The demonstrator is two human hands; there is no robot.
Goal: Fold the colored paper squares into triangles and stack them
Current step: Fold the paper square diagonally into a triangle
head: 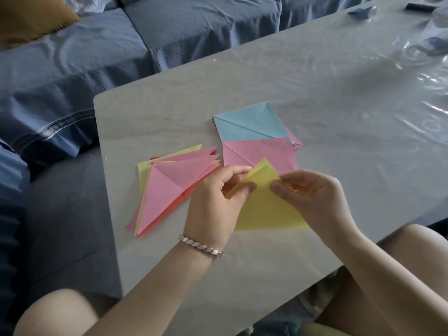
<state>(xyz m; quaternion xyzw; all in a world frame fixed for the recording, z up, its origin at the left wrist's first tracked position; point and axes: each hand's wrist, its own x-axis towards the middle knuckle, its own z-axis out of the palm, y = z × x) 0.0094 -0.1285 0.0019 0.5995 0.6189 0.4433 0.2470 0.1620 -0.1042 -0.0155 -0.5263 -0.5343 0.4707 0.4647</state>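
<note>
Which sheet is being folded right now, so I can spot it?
On the pale grey table, look near the front edge where both hands meet. The yellow paper sheet is pinched between the left hand and right hand. Unlike the flat pink square behind it, it is lifted, its top corner doubled.

Single head-worn view, looking forward and down, close over the table (169, 98), sofa (97, 57) beyond

A home living room: blue-covered sofa (169, 32), mustard cushion (31, 18), plastic-covered table (339, 98)
</note>
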